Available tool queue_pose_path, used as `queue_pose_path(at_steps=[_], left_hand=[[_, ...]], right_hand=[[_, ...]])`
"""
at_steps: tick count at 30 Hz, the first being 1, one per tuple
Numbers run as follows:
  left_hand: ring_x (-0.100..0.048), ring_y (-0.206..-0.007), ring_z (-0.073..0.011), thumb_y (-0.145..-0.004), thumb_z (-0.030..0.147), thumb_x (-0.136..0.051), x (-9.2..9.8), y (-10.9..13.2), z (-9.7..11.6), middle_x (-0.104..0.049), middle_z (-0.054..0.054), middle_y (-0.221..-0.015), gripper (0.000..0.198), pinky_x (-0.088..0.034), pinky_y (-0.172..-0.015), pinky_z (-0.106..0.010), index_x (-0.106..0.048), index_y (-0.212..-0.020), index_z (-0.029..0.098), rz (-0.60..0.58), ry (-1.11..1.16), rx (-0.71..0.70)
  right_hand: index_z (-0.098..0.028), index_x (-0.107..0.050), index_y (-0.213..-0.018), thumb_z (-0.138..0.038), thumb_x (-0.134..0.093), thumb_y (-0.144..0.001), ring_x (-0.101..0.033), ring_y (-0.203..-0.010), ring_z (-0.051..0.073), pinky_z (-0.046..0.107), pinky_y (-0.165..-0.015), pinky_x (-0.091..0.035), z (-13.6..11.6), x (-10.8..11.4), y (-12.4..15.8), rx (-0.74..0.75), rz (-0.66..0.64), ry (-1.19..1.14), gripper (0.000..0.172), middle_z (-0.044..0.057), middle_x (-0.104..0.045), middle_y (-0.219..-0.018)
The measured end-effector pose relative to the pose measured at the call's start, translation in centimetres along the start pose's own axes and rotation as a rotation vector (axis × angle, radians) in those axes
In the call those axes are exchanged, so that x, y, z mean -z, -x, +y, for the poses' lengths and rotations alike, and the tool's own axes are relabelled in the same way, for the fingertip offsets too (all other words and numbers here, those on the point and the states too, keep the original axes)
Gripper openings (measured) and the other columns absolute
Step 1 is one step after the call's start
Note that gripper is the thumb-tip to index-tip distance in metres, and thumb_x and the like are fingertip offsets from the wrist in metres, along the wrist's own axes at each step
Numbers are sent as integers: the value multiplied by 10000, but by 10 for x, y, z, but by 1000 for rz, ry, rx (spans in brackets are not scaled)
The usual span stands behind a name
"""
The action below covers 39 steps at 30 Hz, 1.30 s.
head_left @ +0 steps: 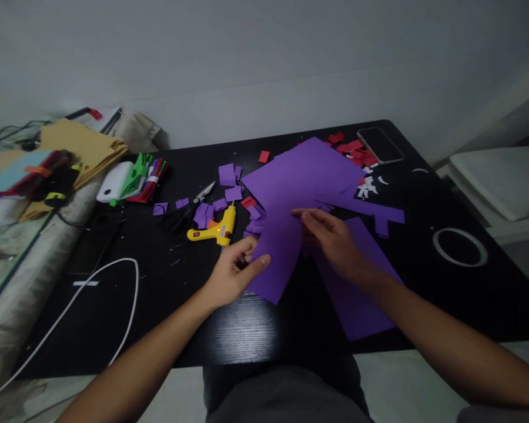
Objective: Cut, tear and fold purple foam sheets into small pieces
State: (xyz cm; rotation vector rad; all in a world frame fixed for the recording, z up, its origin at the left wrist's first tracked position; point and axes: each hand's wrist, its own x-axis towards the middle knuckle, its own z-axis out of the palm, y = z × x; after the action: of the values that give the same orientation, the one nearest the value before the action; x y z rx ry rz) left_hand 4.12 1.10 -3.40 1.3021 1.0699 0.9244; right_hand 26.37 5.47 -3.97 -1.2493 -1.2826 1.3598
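Note:
My left hand (235,271) pinches the left edge of a purple foam or paper sheet (281,249), its thumb on top and the other fingers behind. At the sheet's right edge, my right hand (332,241) is closed with thumb and index finger together on the edge; its other fingers are partly hidden. The sheet is tilted above the black table. Behind it lies another wide purple piece (312,167), and where the two overlap I cannot tell them fully apart. Under my right wrist is a flat purple sheet (364,288). A yellow glue gun (214,230) lies just beyond my left hand.
Black-handled scissors (194,205) lie among small purple pieces (227,174). Red scraps (357,154), a phone (380,144) and a white ring (460,247) are on the right. Bundled colored strips (147,179) and a white cable (134,294) occupy the left. The table's front edge is close.

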Motion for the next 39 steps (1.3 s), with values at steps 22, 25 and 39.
queue_pose_path(at_steps=[22,25,39], left_hand=[[-705,-817,-179,-918,577,-688,-1,-1,-18,-697,-60,-921,406,-580,-712,-280,-673,-1113,222,-200,399,177],[-734,-883,-188,-902,563,-716,-2,-2,-15,-706,-73,-1024,395,-611,-751,-284,-648,-1086,219,-221,428,215],[-692,-589,-134,-837,445,-815,-3,-2,-8,-683,-3,-803,367,-642,-549,-279,-649,-1043,191,-214,361,396]], right_hand=[[-207,-622,-819,-487,-899,-689,-668,-597,133,280,-553,-602,3,-18,14,-59,-183,-177,415,-28,-664,-751],[-200,-643,-818,-462,-897,-708,-652,-596,124,255,-541,-576,4,-17,15,-47,-186,-148,381,-23,-675,-743],[-166,-710,-928,-473,-820,-818,-680,-623,137,263,-556,-602,2,-17,17,-71,-253,-233,344,0,-696,-712]])
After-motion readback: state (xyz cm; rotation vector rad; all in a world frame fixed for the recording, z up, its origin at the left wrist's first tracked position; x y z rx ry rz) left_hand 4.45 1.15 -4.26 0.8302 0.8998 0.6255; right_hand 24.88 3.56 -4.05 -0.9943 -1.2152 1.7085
